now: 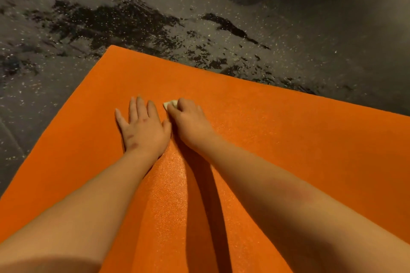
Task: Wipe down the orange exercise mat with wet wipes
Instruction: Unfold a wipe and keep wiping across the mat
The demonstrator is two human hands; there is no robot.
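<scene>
Left hand is lying flat, fingers straight, on the pebbled orange foam mat. Right hand, touching it, is gripping a crumpled white wipe in curled fingers.

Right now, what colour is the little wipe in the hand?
The wipe looks pale cream-white against the orange mat, seen in the head view.

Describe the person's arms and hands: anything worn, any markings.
Both arms are bare: no sleeves, gloves, watch or rings show. The left hand has small dark marks on its back; the right hand is unmarked, its forearm faintly blotched.
</scene>
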